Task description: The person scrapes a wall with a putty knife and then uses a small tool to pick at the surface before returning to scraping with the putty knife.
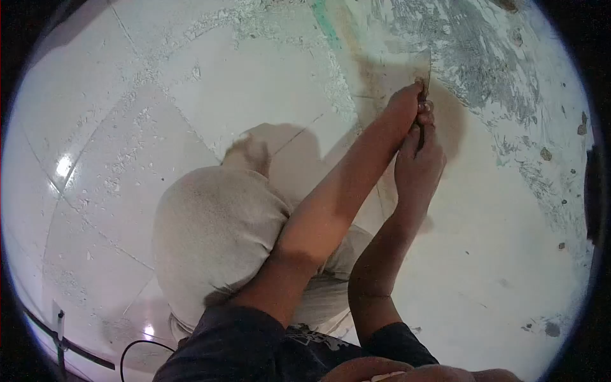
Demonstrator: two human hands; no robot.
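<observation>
A scraper [424,62] with a thin, flat blade points toward the top of the view and rests at the edge of a rough grey-white patch [490,57]. My left hand [410,102] is closed around the scraper near the blade, fingers wrapped round it. Just below, my right hand [421,159] grips the handle's lower end. The two hands are close together, and most of the handle is hidden by the fingers.
Tiled floor [127,210] with scattered white flakes spreads on the left. My bent knee in light trousers [216,223] is left of my arms. A black cable [137,344] lies at the lower left. Small dark spots mark the pale surface at the right.
</observation>
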